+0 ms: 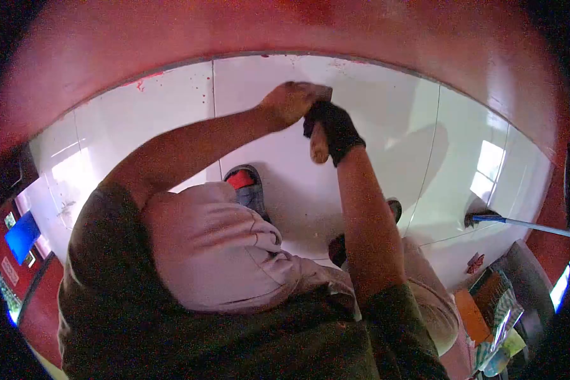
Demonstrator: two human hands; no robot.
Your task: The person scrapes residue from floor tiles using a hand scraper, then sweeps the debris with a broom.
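My left hand point(291, 102) is bare and raised over the tiled floor, its fingers closed at the end of something brownish that I cannot make out. Right beside it, my right hand point(337, 130) wears a black glove and is wrapped round a wooden handle point(319, 144), whose rounded end sticks out below the glove. The two hands meet or nearly meet at the top, and what lies between them is mostly hidden.
White floor tiles point(285, 209) lie below, under a curved red surface point(285, 28) with red specks along its edge. A blue-handled tool point(525, 223) lies at right. Mixed items point(494, 316) fill the lower right. My sandalled foot point(247, 185) is below my hands.
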